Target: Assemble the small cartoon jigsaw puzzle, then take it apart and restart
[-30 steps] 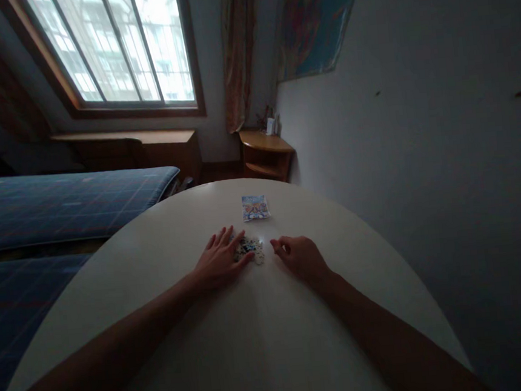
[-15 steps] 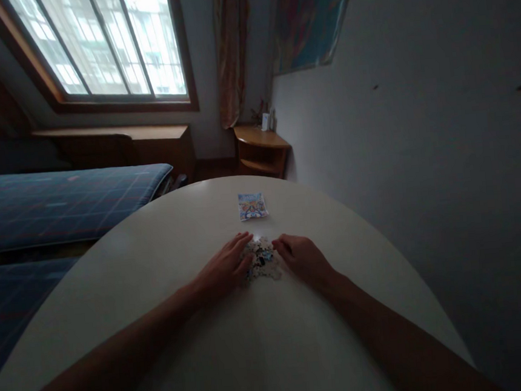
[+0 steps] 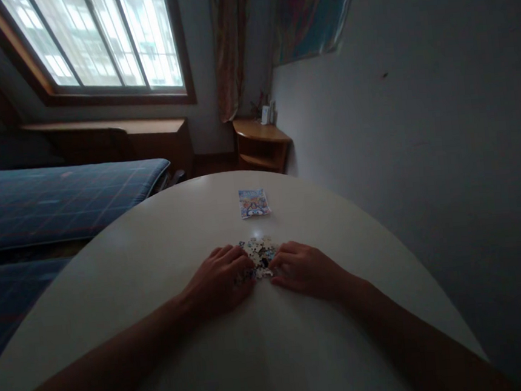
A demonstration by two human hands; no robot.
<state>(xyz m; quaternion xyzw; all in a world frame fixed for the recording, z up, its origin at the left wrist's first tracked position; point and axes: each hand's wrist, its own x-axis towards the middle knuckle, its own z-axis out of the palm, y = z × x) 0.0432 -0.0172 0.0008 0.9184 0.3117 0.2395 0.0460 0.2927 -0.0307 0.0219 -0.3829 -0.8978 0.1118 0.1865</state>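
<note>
A small heap of jigsaw puzzle pieces [image 3: 260, 256] lies on the white round table [image 3: 265, 353], between my two hands. My left hand [image 3: 220, 279] rests palm down on the heap's left side, its fingers curled over the pieces. My right hand [image 3: 301, 268] presses against the right side, with its fingers bent and touching the pieces. Parts of the heap are hidden under both sets of fingertips. A small colourful picture card [image 3: 252, 203] lies flat on the table beyond the heap.
A grey wall runs close along the table's right side. A bed with a blue checked cover [image 3: 60, 198] stands to the left. A wooden corner shelf [image 3: 260, 141] and a low wooden cabinet [image 3: 146, 138] sit under the window at the back.
Both hands have closed in on the heap from either side and drawn it nearer to me. The right hand, apart from the pieces a second ago, now touches them.
</note>
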